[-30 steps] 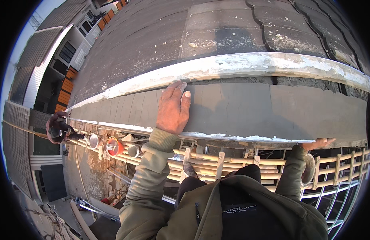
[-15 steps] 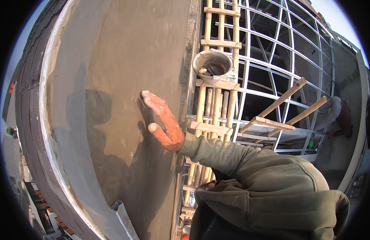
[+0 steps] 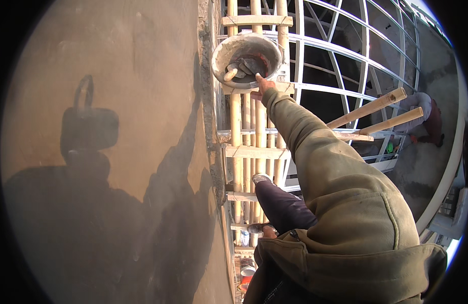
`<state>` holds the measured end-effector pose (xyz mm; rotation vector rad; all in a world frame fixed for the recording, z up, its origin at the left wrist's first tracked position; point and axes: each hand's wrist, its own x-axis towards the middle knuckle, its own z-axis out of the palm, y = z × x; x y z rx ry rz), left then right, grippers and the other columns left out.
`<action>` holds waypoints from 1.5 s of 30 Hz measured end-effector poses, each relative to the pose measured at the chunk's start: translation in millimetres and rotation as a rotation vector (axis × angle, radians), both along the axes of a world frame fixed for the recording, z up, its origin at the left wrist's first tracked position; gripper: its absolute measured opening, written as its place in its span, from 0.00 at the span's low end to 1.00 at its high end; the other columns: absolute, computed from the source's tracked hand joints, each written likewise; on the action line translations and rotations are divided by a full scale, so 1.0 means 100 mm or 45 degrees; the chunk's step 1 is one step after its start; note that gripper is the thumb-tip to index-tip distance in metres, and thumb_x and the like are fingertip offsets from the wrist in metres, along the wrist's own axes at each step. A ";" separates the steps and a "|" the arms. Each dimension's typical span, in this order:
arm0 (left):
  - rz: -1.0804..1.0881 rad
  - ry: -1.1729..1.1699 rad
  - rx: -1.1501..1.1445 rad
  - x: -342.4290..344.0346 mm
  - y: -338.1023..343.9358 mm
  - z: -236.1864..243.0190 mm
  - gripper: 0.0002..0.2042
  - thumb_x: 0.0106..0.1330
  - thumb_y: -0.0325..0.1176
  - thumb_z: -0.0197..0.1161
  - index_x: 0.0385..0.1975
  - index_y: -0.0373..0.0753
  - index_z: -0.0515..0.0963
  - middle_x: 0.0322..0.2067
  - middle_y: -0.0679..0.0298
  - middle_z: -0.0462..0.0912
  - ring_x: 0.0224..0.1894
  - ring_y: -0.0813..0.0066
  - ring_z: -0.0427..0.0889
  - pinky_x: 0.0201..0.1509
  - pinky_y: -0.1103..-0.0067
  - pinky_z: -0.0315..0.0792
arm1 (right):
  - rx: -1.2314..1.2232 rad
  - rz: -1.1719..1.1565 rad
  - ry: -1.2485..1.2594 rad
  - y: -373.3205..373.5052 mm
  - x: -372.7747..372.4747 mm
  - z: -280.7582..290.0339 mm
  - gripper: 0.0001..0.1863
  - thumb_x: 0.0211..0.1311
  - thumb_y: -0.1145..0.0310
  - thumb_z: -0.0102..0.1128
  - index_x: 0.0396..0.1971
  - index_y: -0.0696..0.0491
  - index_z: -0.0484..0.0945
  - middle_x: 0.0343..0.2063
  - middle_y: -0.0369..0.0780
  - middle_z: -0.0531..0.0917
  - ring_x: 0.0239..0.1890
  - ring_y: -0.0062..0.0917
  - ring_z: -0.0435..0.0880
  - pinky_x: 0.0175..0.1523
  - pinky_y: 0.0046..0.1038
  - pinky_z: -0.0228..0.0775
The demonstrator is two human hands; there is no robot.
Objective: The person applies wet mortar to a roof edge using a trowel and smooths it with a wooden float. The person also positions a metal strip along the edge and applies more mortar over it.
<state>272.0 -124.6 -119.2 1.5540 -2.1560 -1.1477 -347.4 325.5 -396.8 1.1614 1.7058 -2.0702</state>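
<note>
My right hand (image 3: pixel 264 85), in an olive sleeve, is at the near right rim of a grey, mortar-stained bucket (image 3: pixel 219 71). One digit hooks over the rim to the inside, and the others are outside below it, so the hand grips the edge. Inside the bucket lies a trowel (image 3: pixel 231 74) with a pale wooden handle, beside dark flat pieces I cannot make out fully. The bucket stands on the bamboo scaffold (image 3: pixel 236 116), close to the plastered wall (image 3: pixel 143 45). My left hand is out of the picture.
Wooden crosspieces (image 3: pixel 257 152) span the bamboo poles under my feet. To the right is a light metal frame (image 3: pixel 363 45) with deep gaps. Two bamboo poles (image 3: pixel 378 107) jut up there, near another person (image 3: pixel 421 114). Containers (image 3: pixel 247 268) sit lower down.
My right hand has left the wall's surface and reached to the bucket, taking its rim. The view has shifted right, and the metal strip-like tool at the lower left has gone from sight.
</note>
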 end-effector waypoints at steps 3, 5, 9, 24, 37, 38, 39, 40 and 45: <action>-0.085 -0.018 0.011 -0.12 -0.10 0.00 0.33 0.85 0.53 0.46 0.65 0.22 0.72 0.60 0.43 0.80 0.58 0.52 0.82 0.64 0.65 0.77 | 0.119 -0.303 0.084 0.25 -0.43 -0.36 0.22 0.67 0.73 0.69 0.55 0.68 0.73 0.48 0.55 0.85 0.46 0.46 0.90 0.46 0.49 0.93; -0.126 0.019 0.027 -0.25 -0.17 -0.17 0.33 0.85 0.54 0.46 0.65 0.22 0.72 0.60 0.43 0.80 0.58 0.52 0.82 0.63 0.65 0.77 | 0.118 -0.457 0.096 0.57 -0.58 -0.54 0.20 0.63 0.78 0.68 0.52 0.69 0.74 0.47 0.57 0.85 0.44 0.46 0.91 0.45 0.49 0.92; -0.067 -0.019 0.013 0.18 -0.16 -0.17 0.33 0.85 0.54 0.46 0.65 0.22 0.72 0.59 0.43 0.80 0.58 0.52 0.82 0.63 0.65 0.77 | 0.242 -0.294 0.136 0.28 0.25 -0.31 0.19 0.58 0.80 0.69 0.49 0.68 0.76 0.44 0.56 0.85 0.40 0.43 0.91 0.45 0.47 0.91; -0.089 0.036 0.056 0.66 -0.45 -0.43 0.33 0.85 0.54 0.46 0.65 0.22 0.73 0.58 0.43 0.81 0.57 0.53 0.82 0.63 0.65 0.77 | 0.304 -0.158 -0.029 0.65 3.16 -1.53 0.29 0.54 0.84 0.68 0.58 0.68 0.71 0.47 0.54 0.84 0.40 0.42 0.88 0.43 0.44 0.87; -0.015 -0.008 0.090 0.73 -0.37 -0.76 0.33 0.84 0.54 0.47 0.64 0.21 0.73 0.57 0.43 0.82 0.56 0.53 0.82 0.63 0.65 0.76 | 1.614 0.345 -0.024 -0.01 2.71 -1.02 0.57 0.58 0.61 0.78 0.80 0.56 0.49 0.71 0.59 0.63 0.72 0.54 0.69 0.73 0.45 0.64; -0.006 -0.011 0.091 0.74 -0.35 -0.77 0.33 0.84 0.54 0.47 0.64 0.21 0.73 0.57 0.43 0.82 0.56 0.53 0.82 0.63 0.65 0.76 | 1.839 0.395 0.003 -0.07 2.72 -0.96 0.56 0.59 0.61 0.76 0.81 0.55 0.49 0.71 0.59 0.64 0.71 0.54 0.70 0.72 0.44 0.65; 0.002 -0.020 0.099 0.73 -0.38 -0.80 0.33 0.84 0.54 0.47 0.64 0.21 0.73 0.57 0.43 0.82 0.56 0.53 0.83 0.63 0.65 0.76 | 2.063 0.445 0.032 -0.15 2.71 -0.89 0.54 0.61 0.62 0.74 0.81 0.55 0.49 0.70 0.59 0.64 0.70 0.53 0.71 0.71 0.43 0.66; 0.018 -0.026 0.090 0.74 -0.40 -0.79 0.34 0.84 0.54 0.47 0.64 0.21 0.73 0.57 0.43 0.82 0.56 0.53 0.83 0.63 0.65 0.76 | 2.140 0.508 0.247 -0.20 2.69 -0.80 0.41 0.63 0.65 0.68 0.76 0.52 0.62 0.66 0.52 0.72 0.67 0.47 0.74 0.67 0.40 0.68; 0.049 -0.048 0.105 0.63 -0.45 -0.91 0.34 0.84 0.54 0.47 0.64 0.21 0.74 0.56 0.43 0.82 0.56 0.53 0.83 0.63 0.65 0.76 | 1.898 1.230 0.596 -0.27 1.88 -1.40 0.18 0.63 0.66 0.68 0.52 0.50 0.87 0.52 0.41 0.86 0.61 0.41 0.78 0.64 0.42 0.72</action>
